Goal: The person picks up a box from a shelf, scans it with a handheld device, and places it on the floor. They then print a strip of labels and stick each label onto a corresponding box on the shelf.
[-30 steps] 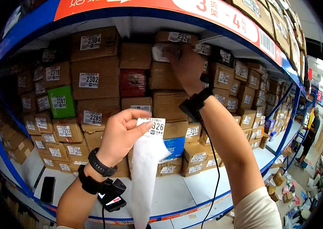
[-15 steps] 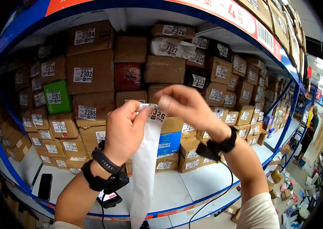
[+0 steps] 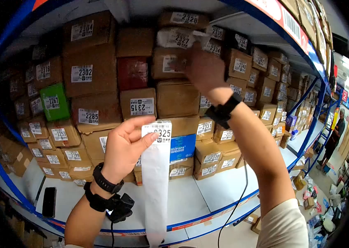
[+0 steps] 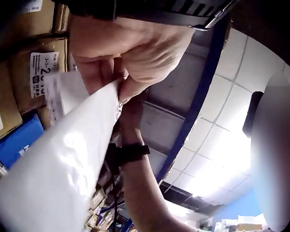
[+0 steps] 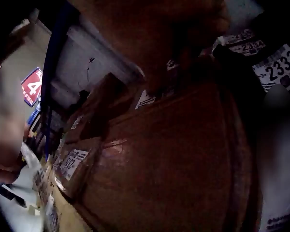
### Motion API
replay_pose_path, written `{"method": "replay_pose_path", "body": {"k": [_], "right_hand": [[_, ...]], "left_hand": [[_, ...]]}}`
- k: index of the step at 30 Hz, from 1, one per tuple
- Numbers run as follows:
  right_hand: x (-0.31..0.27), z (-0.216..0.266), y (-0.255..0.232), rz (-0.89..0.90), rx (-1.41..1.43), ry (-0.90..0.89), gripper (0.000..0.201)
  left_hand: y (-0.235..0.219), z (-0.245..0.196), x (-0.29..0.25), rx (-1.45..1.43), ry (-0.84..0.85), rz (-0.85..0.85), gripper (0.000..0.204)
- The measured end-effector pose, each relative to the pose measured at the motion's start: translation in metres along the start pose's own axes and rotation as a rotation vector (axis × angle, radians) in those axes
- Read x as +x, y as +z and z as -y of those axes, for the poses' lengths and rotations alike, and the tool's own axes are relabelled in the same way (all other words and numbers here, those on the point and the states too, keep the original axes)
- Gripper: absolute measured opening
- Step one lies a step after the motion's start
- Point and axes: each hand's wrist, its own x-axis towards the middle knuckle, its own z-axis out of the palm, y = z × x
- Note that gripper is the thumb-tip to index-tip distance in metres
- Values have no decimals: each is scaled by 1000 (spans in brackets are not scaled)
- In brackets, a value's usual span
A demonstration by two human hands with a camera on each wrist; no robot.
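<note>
My left hand (image 3: 125, 144) pinches the top of a long white strip of labels (image 3: 156, 186) between thumb and fingers; its uppermost printed label (image 3: 163, 133) ends in 325. In the left wrist view the strip (image 4: 63, 154) hangs from the fingertips. My right hand (image 3: 208, 70) reaches into the shelf, fingers against the front of a brown carton (image 3: 158, 62). A white label (image 3: 169, 64) sits on that carton, partly covered by the fingers. Above it lies a grey-white plastic parcel (image 3: 164, 38) marked 2327. The right wrist view is dark, with the hand (image 5: 154, 38) over the carton.
Stacked cartons with numbered labels fill the blue-framed shelf, among them a green box (image 3: 53, 103) and a blue box (image 3: 182, 148). A black phone (image 3: 49, 201) lies on the white shelf board. A person (image 3: 336, 136) stands in the right-hand aisle beside parcels on the floor.
My right hand came back to the strip, then reached up to the carton under parcel 2327, which now bears a label. The top label on the strip went from one ending 326 to one ending 325.
</note>
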Motion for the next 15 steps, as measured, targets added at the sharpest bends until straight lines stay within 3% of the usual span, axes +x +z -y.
{"method": "replay_pose_path", "body": {"k": [1, 3, 5, 7, 9, 11, 13, 14, 15], "right_hand": [[-3, -2, -5, 31, -60, 122, 32], [-24, -10, -8, 12, -51, 26, 37], [-61, 5, -25, 395, 595, 42, 35], [-97, 21, -36, 547, 904, -220, 28], [-117, 35, -54, 602, 750, -126, 21], [-126, 33, -53, 543, 786, -114, 19], [-123, 32, -56, 568, 880, 66, 17], [-119, 28, -51, 568, 816, 21, 17], [-114, 26, -39, 449, 817, -2, 15]], "left_hand": [[-3, 2, -3, -14, 1, 24, 41], [1, 0, -8, -82, -27, 11, 32], [1, 3, -10, -80, -73, 51, 26], [2, 8, -12, -76, -108, 95, 21], [10, 13, -19, 161, 20, 92, 14], [15, 9, -23, 268, 27, 44, 15], [10, 9, -22, 524, 108, 11, 30], [6, 13, -19, 494, 22, -7, 40], [2, 15, -20, 494, 15, 1, 40]]}}
